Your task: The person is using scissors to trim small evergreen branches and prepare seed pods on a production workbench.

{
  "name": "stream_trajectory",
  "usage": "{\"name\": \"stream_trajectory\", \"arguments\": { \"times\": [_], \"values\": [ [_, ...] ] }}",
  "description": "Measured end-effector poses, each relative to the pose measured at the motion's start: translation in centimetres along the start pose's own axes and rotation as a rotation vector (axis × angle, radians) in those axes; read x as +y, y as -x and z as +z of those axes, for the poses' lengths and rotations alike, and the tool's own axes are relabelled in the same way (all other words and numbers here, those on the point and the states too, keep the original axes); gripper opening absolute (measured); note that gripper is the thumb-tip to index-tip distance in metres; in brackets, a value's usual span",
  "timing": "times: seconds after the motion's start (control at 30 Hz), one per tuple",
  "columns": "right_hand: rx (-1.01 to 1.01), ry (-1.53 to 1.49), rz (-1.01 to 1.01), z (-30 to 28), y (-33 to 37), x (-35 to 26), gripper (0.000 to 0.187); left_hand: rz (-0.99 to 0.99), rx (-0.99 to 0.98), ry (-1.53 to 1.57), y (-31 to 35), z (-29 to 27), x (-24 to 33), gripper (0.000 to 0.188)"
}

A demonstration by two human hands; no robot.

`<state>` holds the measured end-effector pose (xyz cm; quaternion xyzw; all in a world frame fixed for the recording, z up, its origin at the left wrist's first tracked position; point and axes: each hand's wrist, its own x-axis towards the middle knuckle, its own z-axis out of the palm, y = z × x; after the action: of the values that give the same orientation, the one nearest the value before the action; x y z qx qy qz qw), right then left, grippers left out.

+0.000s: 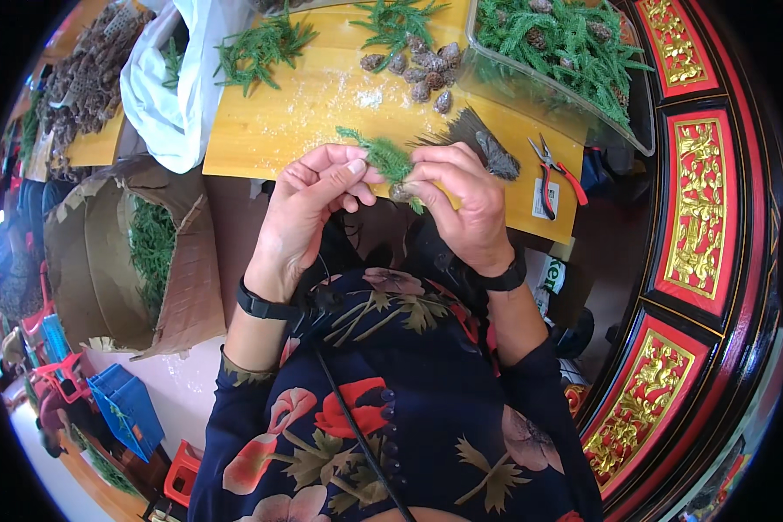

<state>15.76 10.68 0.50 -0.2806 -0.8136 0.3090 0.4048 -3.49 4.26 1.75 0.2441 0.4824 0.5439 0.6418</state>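
Note:
Both hands meet over the near edge of the yellow table [278,139]. Between them is a green artificial pine sprig [389,160], with a small brownish pine cone [400,192] at its lower end. My right hand [464,196] pinches the sprig and cone with thumb and fingers. My left hand [317,191] has its thumb and forefinger closed on the sprig's left side. Just beyond my right hand lies a bundle of dark thin wires [487,143]. Pliers with red handles [555,170] rest farther right on the table.
Several pine cones [431,65] and loose green sprigs [265,52] lie at the table's far side. A clear plastic bin [552,91] of greenery stands far right. A white plastic bag [170,104] hangs at the left, above a cardboard box [96,261]. Carved red-gold panels [698,209] line the right.

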Motion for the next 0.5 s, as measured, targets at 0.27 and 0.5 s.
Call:
{"name": "stream_trajectory", "arguments": {
  "times": [0.27, 0.5],
  "values": [
    [-0.034, -0.488, 0.323, -0.6, 0.6, 0.7, 0.003, 0.511, 0.27, -0.491, -0.6, 1.2, 0.4, 0.011],
    [-0.007, -0.798, 0.574, -0.7, 0.7, 1.2, 0.007, 0.066, 0.007, -0.265, -0.7, 0.9, 1.1, 0.011]
  ]
}}
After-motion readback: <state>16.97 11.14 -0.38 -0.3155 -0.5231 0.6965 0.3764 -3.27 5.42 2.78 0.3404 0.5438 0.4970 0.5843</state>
